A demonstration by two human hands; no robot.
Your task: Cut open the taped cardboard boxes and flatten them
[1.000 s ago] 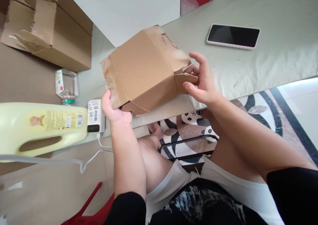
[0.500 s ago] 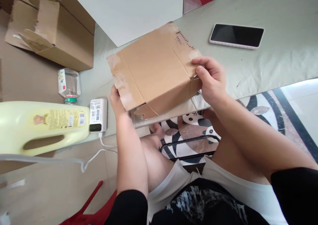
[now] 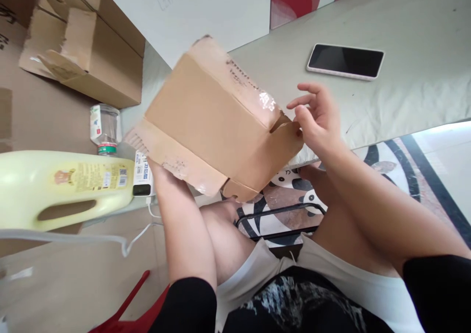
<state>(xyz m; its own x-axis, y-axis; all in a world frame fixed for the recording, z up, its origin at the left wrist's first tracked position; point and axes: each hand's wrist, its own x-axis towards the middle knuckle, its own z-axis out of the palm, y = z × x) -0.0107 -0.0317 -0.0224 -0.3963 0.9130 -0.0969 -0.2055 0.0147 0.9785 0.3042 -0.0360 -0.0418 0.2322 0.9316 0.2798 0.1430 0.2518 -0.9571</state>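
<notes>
A brown cardboard box [image 3: 206,122], folded flat-sided with torn, whitish flaps and dark print along one edge, is tilted above the table edge. My left hand [image 3: 156,168] is under its left side; the fingers are hidden behind the cardboard, and the box rests on that hand. Beside the right corner, my right hand [image 3: 318,119] is open, its fingers spread and curved, with the thumb close to a folded flap. Whether the thumb touches that flap I cannot tell.
A phone [image 3: 345,61] lies on the cloth-covered table [image 3: 415,78]. To the left are another cardboard box [image 3: 110,53], a clear bottle [image 3: 106,127], a yellow jug [image 3: 22,186] and a power bank [image 3: 143,178] with a white cable. A white board [image 3: 221,9] stands behind.
The cardboard box has turned and shifted left and down. My left hand has slid further beneath it, and my right hand has let go of its right edge with fingers spread.
</notes>
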